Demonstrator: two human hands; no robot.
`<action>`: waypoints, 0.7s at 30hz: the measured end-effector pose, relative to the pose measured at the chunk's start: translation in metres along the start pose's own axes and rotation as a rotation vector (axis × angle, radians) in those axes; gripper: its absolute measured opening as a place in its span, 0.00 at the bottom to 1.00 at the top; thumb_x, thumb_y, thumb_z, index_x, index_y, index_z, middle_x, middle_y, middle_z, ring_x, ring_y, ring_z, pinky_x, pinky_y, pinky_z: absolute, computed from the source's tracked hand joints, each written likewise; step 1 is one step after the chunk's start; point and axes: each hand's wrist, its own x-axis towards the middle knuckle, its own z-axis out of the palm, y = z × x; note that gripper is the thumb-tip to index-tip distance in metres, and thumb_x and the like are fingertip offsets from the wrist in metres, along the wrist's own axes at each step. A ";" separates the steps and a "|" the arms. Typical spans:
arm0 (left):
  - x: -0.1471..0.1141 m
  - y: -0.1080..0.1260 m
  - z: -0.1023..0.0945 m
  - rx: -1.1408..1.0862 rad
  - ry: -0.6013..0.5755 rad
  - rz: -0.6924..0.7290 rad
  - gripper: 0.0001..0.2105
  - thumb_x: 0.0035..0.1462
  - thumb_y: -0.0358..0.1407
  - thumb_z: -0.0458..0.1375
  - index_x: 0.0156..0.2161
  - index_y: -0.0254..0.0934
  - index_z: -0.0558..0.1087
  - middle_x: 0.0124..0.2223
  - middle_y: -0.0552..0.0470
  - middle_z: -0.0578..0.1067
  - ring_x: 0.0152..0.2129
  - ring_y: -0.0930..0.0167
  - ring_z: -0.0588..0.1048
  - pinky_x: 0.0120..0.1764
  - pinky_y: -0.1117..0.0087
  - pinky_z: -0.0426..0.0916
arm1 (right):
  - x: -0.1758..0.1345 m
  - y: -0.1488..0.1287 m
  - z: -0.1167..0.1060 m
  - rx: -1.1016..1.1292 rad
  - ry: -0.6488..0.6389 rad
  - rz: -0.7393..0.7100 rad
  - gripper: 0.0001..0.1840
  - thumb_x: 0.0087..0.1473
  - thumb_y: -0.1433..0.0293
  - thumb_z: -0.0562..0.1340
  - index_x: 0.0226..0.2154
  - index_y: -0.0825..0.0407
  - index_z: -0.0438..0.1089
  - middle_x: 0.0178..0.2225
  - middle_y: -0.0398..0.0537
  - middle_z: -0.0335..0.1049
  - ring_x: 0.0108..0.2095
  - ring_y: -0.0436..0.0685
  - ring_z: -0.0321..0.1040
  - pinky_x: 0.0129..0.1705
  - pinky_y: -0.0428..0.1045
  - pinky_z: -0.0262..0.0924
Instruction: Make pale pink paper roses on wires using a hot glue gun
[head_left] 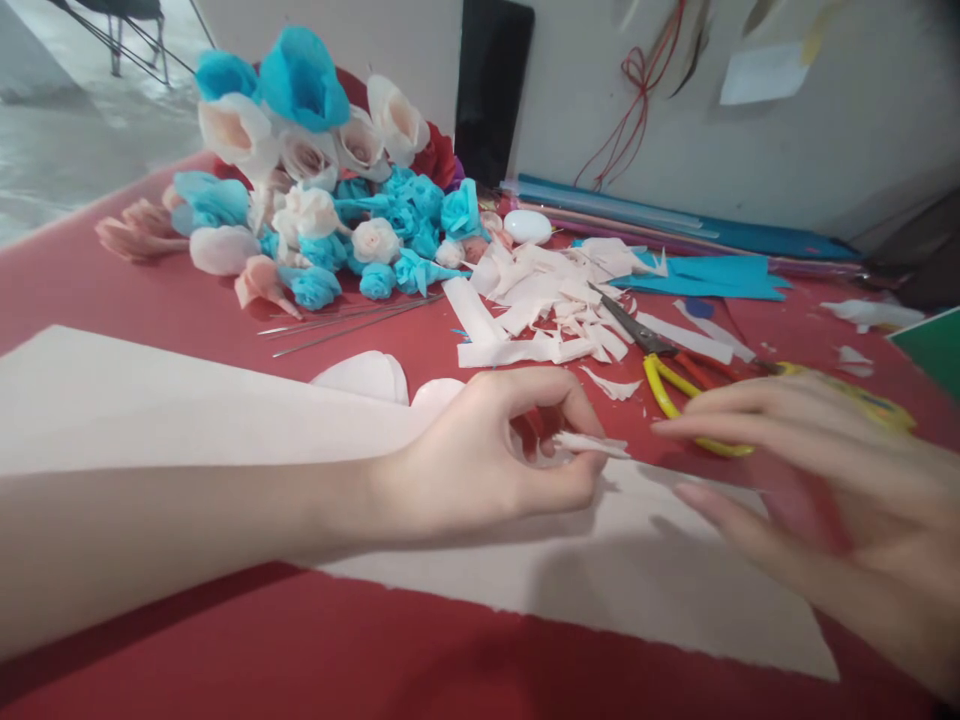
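Observation:
My left hand (517,450) pinches a small folded piece of pale pink crepe paper (592,444) between thumb and fingers, its end poking out to the right. Beneath that hand and forearm lies a large pale pink crepe sheet (675,580). My right hand (817,490), slightly blurred, is apart from the piece, fingers stretched out and thumb spread, with nothing seen between them. Just beyond its fingertips are scissors with yellow handles (664,385). Rounded paper petals (367,378) lie behind my left wrist.
Blue, white and pink paper flowers (307,240) are heaped at the back left, near thin wires (345,325). Paper scraps (540,300) pile up mid-table before blue crepe strips (697,275). A black phone-like slab (491,90) leans on the wall. Something yellow (847,395) lies behind my right hand.

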 end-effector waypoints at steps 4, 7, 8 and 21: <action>0.001 -0.001 0.000 -0.030 -0.020 0.011 0.02 0.50 0.30 0.55 0.29 0.34 0.67 0.31 0.52 0.71 0.29 0.73 0.71 0.32 0.74 0.67 | 0.018 -0.024 0.013 0.051 0.039 0.011 0.08 0.55 0.61 0.58 0.32 0.48 0.68 0.33 0.41 0.67 0.35 0.50 0.64 0.33 0.44 0.61; 0.001 -0.001 0.000 -0.037 -0.014 -0.009 0.02 0.49 0.31 0.56 0.29 0.34 0.67 0.30 0.53 0.70 0.28 0.74 0.70 0.32 0.74 0.67 | 0.018 -0.023 0.016 0.074 0.056 0.028 0.07 0.54 0.62 0.59 0.31 0.48 0.68 0.32 0.40 0.67 0.32 0.49 0.65 0.32 0.43 0.62; 0.001 -0.001 0.000 -0.037 -0.012 -0.012 0.01 0.49 0.30 0.56 0.29 0.34 0.67 0.30 0.54 0.70 0.27 0.74 0.70 0.31 0.75 0.67 | 0.017 -0.023 0.016 0.075 0.052 0.027 0.06 0.54 0.63 0.59 0.31 0.47 0.67 0.33 0.40 0.67 0.32 0.49 0.64 0.32 0.43 0.62; -0.001 -0.002 0.000 -0.063 -0.013 -0.033 0.02 0.49 0.31 0.56 0.28 0.37 0.67 0.30 0.56 0.70 0.29 0.74 0.71 0.32 0.74 0.66 | 0.007 -0.017 0.017 0.028 0.082 -0.028 0.03 0.54 0.67 0.60 0.30 0.43 0.70 0.30 0.39 0.67 0.31 0.50 0.65 0.33 0.46 0.59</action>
